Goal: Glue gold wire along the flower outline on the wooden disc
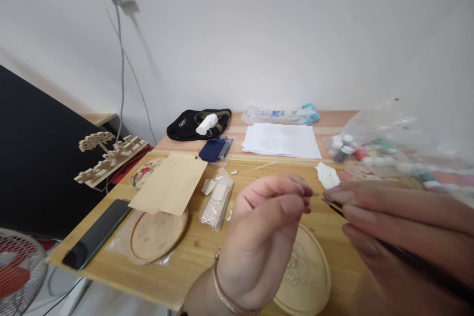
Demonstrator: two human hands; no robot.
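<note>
My left hand (264,229) is raised over the wooden table, thumb and fingers pinched together. A tiny thin tip pokes out of the pinch, too small to name. To its right, my right hand (411,232) grips a slim dark stick like a brush or pen (418,261), whose tip points at the left fingertips with a small gap between. Partly hidden below my left hand is a round wooden plate (309,276) with a flower outline drawn on it.
Left on the table (200,266) are a phone (97,233), tan paper (170,182), another round wooden plate (159,237) and a bubble-wrapped packet (217,200). White sheets (281,140), a black pouch (181,126) and bagged paint bottles (385,153) lie behind. A fan (20,269) stands lower left.
</note>
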